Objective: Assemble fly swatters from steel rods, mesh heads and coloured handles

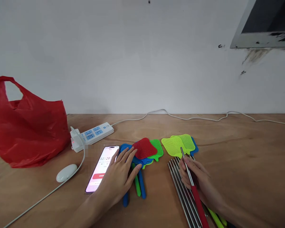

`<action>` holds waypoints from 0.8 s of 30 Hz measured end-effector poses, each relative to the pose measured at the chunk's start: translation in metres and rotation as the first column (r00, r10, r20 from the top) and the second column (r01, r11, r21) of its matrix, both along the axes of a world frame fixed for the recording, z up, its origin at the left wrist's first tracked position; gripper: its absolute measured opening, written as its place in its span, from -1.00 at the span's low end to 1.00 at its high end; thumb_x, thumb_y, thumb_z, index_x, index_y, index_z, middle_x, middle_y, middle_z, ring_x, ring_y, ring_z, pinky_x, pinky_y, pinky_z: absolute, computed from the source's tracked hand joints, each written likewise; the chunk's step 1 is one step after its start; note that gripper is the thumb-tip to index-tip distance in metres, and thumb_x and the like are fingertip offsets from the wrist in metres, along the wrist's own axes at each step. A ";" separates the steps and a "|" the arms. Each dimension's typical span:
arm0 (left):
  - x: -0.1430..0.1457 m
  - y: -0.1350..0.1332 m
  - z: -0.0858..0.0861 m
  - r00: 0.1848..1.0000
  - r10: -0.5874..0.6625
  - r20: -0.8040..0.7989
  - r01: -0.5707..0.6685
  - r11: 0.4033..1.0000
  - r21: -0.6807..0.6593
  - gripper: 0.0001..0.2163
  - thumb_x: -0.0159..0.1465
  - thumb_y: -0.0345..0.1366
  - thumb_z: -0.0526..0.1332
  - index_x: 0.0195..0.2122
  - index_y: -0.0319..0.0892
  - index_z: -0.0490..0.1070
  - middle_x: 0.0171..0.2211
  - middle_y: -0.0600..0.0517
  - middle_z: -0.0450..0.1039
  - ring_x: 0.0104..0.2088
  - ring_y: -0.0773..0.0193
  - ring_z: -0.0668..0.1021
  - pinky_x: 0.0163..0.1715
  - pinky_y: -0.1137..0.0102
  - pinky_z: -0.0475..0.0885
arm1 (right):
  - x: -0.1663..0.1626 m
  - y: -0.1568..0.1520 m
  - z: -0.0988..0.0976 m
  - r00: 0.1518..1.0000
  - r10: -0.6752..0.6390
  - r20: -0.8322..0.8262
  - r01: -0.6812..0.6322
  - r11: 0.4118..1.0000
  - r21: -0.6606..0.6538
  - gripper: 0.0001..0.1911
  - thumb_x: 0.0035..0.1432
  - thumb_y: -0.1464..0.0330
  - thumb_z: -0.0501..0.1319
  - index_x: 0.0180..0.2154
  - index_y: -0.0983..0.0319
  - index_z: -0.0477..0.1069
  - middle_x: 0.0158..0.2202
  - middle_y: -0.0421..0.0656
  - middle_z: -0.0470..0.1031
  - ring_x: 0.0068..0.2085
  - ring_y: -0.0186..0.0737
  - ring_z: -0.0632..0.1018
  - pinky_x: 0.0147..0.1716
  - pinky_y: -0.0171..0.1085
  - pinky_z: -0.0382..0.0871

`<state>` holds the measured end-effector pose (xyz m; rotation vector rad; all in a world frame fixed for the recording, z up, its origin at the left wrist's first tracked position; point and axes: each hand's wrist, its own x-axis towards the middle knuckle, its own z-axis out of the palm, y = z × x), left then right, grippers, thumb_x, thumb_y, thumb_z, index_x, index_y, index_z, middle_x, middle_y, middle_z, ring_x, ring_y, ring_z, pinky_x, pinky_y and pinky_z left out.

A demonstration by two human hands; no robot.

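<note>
Head view: clamping the fingers of the right hand (199, 174) on a red-handled rod (194, 192), just above a bundle of bare rods (180, 186) on the worktop (239, 158); spreading the fingers of the left hand (120, 177) palm down over swatter heads (144, 148), just beside a phone (101, 169); cannot tell whether pressing or hovering; joined, by the look of it: red handle to rod, with no head at the tip yet; probably also yellow heads (173, 146) to yellow handles (215, 218), joints hidden behind the hand; seemingly unjoined: bare rods, heads and handles at left; counting at left: one red head (144, 147), one green head (158, 152), at least two blue heads (125, 146), plus a greenish edge underneath; one green handle (137, 186), two blue handles (142, 185); at right: two yellow heads, one blue head (195, 146), two yellow handles; perhaps six bare rods, exact number unclear; one power strip (97, 136), one red bag (30, 129).
</note>
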<state>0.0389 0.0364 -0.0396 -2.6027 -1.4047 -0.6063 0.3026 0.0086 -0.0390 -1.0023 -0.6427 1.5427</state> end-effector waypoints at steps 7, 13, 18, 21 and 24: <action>0.003 -0.004 0.009 0.997 0.036 0.068 -0.029 0.994 -0.101 -0.62 0.50 -0.08 -0.07 0.10 -0.18 0.37 -0.01 -0.12 0.49 -0.01 -0.03 0.53 -0.03 0.02 0.43 | -0.001 0.000 0.001 0.998 0.047 0.035 -0.047 0.999 0.000 -0.48 -0.23 0.02 0.54 -0.55 0.26 0.38 -0.61 -0.34 0.21 -0.64 -0.53 0.13 -0.71 -0.47 0.01; -0.001 0.000 0.000 0.998 0.058 0.028 -0.055 0.996 -0.070 -0.64 0.49 -0.18 -0.05 0.18 -0.16 0.35 0.18 -0.17 0.38 0.12 -0.09 0.47 0.04 -0.05 0.39 | 0.001 0.000 -0.003 0.996 0.077 0.044 -0.079 0.996 0.047 -0.51 -0.14 0.01 0.50 -0.54 0.25 0.38 -0.59 -0.33 0.23 -0.63 -0.51 0.15 -0.70 -0.46 0.03; -0.006 0.005 -0.007 0.999 0.008 -0.042 -0.012 0.995 -0.101 -0.59 0.39 -0.40 -0.03 0.25 -0.22 0.28 0.22 -0.14 0.39 0.19 -0.02 0.43 0.14 0.00 0.35 | 0.002 -0.002 -0.004 0.995 0.078 0.065 -0.080 0.996 0.026 -0.50 -0.12 0.00 0.49 -0.53 0.25 0.38 -0.58 -0.31 0.23 -0.61 -0.49 0.16 -0.69 -0.47 0.07; -0.006 0.006 -0.006 0.997 0.028 -0.071 -0.036 0.991 -0.126 -0.55 0.31 -0.47 -0.01 0.22 -0.24 0.30 0.18 -0.14 0.43 0.15 0.00 0.47 0.14 0.02 0.36 | 0.002 -0.002 -0.004 0.995 0.075 0.067 -0.076 0.997 0.020 -0.50 -0.13 0.00 0.49 -0.53 0.25 0.38 -0.57 -0.31 0.22 -0.59 -0.48 0.15 -0.68 -0.48 0.10; -0.007 0.007 -0.006 0.996 0.032 -0.085 -0.043 0.990 -0.134 -0.55 0.31 -0.48 -0.01 0.21 -0.25 0.32 0.18 -0.15 0.43 0.15 0.01 0.48 0.14 0.03 0.37 | 0.002 -0.003 -0.004 0.994 0.074 0.075 -0.076 0.997 0.020 -0.50 -0.12 0.00 0.49 -0.52 0.25 0.38 -0.57 -0.32 0.20 -0.58 -0.48 0.14 -0.67 -0.48 0.11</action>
